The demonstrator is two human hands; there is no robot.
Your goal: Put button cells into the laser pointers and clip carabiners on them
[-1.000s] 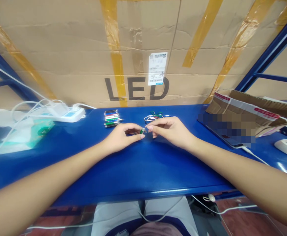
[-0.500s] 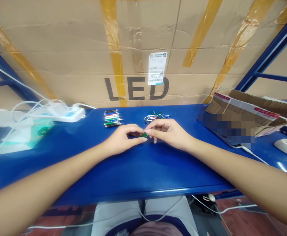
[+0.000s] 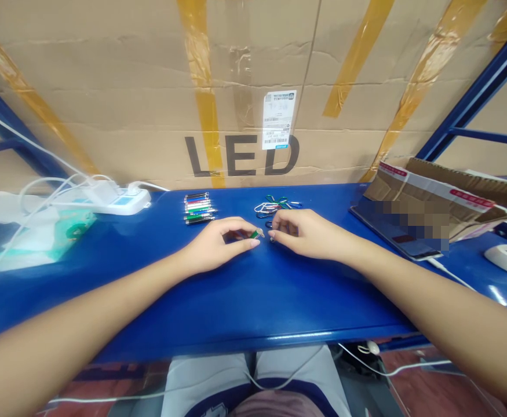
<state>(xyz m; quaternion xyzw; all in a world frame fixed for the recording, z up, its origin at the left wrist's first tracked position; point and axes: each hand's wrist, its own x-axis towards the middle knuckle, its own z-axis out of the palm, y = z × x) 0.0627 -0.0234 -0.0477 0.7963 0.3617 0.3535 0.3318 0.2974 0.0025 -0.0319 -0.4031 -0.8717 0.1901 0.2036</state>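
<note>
Plainly, a glossy blue tabletop (image 3: pixel 244 307) fills the middle, backed at twelve o'clock by a tall brown cardboard panel (image 3: pixel 140 87) with amber tape, black "LED" lettering and a white printed label (image 3: pixel 278 120). Blue metal posts slope at the sides; reddish floor shows below the table.

At the centre, the left hand (image 3: pixel 216 244) pinches a small green piece with a silvery tip (image 3: pixel 254 234) between thumb and fingers. Just beside it, the right hand (image 3: pixel 307 234) is curled, thumb and forefinger close together.

From the hands, a row of slim multicoloured metallic sticks (image 3: pixel 198 208) lies at ten o'clock, thin coloured wire-like loops (image 3: pixel 274 205) at one, a white power strip (image 3: pixel 134 202) between nine and ten, and a black flat phone-like slab (image 3: pixel 379 231) at three.

A dark curve shows by the right fingertips; I cannot tell whether they grip it. Fingers cover part of the green piece. Pixelation masks the slab's upper side and the open brown carton (image 3: pixel 387 188) behind it.
</note>
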